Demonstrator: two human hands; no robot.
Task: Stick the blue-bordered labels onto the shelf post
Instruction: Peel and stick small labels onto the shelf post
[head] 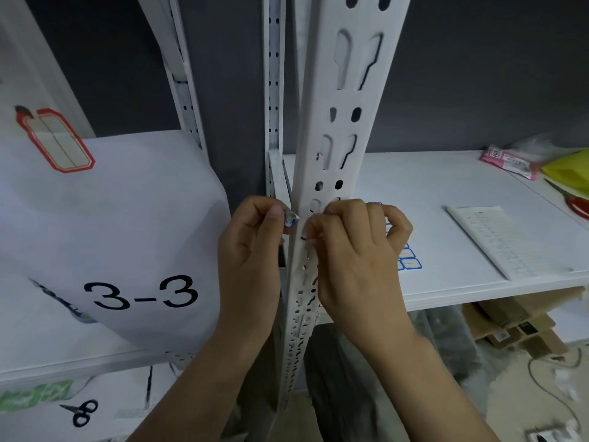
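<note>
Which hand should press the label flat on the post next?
Right, probably. The right hand already has its fingertips on the white slotted metal shelf post, where a blue label edge shows. The left hand sits beside the post, its grip pinching a small crumpled scrap.

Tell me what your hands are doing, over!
Both hands at shelf post. Left hand pinches crumpled label bit. Right hand presses blue-bordered label on. Nothing blocking.
</note>
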